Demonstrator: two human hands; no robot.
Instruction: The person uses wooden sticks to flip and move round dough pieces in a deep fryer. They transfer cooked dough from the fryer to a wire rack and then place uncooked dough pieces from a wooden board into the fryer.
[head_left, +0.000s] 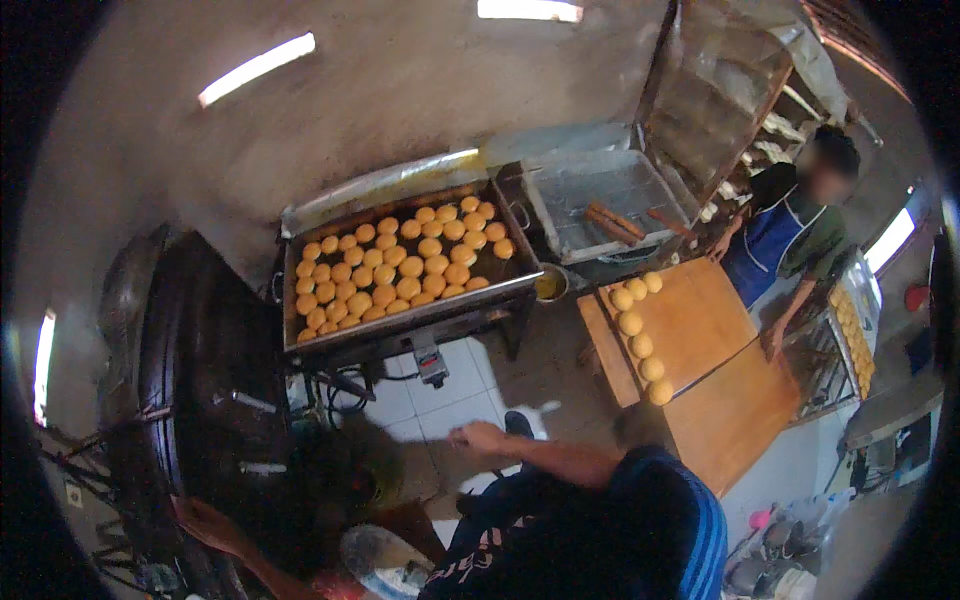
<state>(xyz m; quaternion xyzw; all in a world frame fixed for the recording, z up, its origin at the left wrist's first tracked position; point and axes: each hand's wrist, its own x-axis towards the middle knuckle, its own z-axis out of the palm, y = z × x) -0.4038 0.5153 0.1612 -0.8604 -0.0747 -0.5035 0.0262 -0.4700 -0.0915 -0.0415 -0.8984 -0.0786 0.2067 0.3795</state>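
Observation:
My left hand (206, 525) is low on the left, beside the edge of a tall dark cabinet (217, 352) with light metal handles. Poor light there hides whether the fingers grip that edge. My right hand (480, 439) is held out over the tiled floor (450, 382), its fingers curled in, and nothing shows in it. Beyond it stands a wide metal frying vat (412, 319) on legs, filled with rows of round golden buns (409, 266). A control box (431, 365) with a cable hangs from its front.
Right of the vat are a metal tray (600, 172) bearing brown sticks (615, 223) and a small pot (551, 283). A co-worker (780, 217) in a blue apron stands at a wooden table (697, 315) with a row of dough balls (631, 323). A bun tray (853, 341) sits far right.

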